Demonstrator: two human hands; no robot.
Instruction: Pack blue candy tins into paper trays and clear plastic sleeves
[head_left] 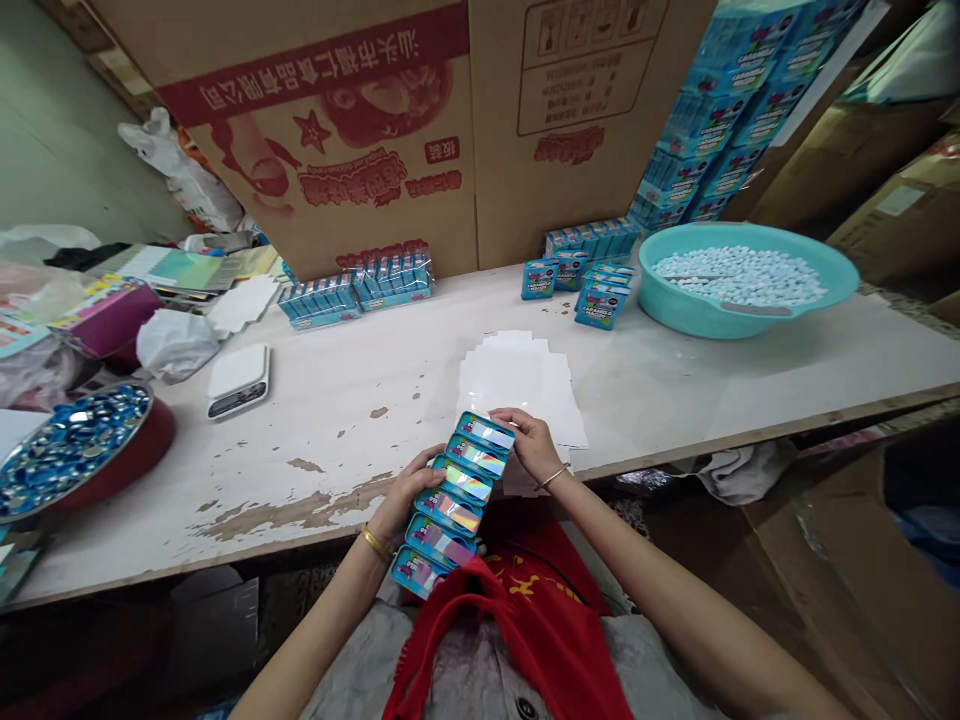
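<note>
Strip: a strip of blue packs (450,505) with holographic windows, six showing, overlapped like shingles. It lies across the near edge of the desk (322,445), its lower end past that edge, toward the person's chest.

Left grip: the left hand (405,492) is clenched around the strip's side near the middle, a gold bangle at the wrist.

Right grip: the right hand (526,442) is grasping the strip's top end, its fingers over the uppermost pack.

Wrapped: two shrink-wrapped bundles of blue boxes (394,283) sit side by side near the desk's far edge.

Unwrapped: loose blue boxes (574,278) stand in a small group near the far edge. A pile of white sheets (517,385) lies just ahead of the hands.

Rest: a teal basin (750,322) of white pieces sits at the far right corner, a digital scale (238,380) toward the left, and a round tray of blue gems (71,448) at the left edge.
</note>
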